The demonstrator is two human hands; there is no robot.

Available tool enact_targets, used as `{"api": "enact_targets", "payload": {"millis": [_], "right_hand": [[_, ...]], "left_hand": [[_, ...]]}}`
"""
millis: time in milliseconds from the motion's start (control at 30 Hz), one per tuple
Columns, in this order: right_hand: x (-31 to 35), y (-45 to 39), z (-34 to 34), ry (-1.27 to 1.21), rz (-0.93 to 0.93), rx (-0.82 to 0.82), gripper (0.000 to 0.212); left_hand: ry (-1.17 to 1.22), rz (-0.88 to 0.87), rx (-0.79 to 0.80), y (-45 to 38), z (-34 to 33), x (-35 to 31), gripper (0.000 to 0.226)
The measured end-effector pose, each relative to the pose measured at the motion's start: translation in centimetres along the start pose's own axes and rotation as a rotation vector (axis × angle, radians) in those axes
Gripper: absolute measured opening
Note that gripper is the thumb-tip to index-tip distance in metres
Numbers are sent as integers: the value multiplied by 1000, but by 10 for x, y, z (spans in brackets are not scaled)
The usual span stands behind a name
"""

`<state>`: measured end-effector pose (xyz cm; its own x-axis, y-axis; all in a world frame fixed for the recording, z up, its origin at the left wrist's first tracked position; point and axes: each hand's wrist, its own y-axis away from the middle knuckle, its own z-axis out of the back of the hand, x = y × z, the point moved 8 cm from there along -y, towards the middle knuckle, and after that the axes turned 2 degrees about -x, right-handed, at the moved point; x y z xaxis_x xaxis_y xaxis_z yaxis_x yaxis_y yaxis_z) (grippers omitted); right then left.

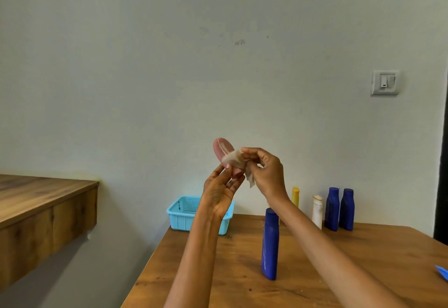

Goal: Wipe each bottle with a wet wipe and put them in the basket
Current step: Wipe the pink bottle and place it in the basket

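A tall blue bottle (269, 244) is seen standing upright on the wooden table (363, 271), nearest the viewer, at about 5 o'clock from the raised hands. Above it, a pink bottle (224, 155) is held up in the air, tilted with its far end toward 11 o'clock; its lower end is gripped by the curled fingers of the left hand (221, 190). A crumpled wet wipe (236, 162) is pinched by the fingers of the right hand (265, 172) and pressed against the side of the pink bottle. Farther back, at 6 o'clock below the hands, a light blue basket (184, 213) is set on the table's far left corner. Along the far edge, at 4 o'clock, a yellow bottle (295, 196), a white bottle (317, 210) and two dark blue bottles (339, 208) are lined up upright near the wall (169, 65).
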<state>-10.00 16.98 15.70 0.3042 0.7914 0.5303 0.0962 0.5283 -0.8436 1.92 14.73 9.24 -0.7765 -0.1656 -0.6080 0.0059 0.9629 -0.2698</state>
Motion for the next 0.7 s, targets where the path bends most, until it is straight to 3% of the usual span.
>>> {"api": "enact_targets", "payload": {"millis": [133,333,433,700], "right_hand": [[28,1,-2,192,293,-1,35],[32,10,-6,396,439,90,20],[40,16,-1,533,548,55,18],[35,37,-3,427,470,75,26]], "left_hand": [[-16,2,-9,-1,0,3,22],[-37,-15,53,0,-3,0,27],[-57,-20,84,-1,-4,-1,32],[4,-22,82,-1,-2,3,36]]}}
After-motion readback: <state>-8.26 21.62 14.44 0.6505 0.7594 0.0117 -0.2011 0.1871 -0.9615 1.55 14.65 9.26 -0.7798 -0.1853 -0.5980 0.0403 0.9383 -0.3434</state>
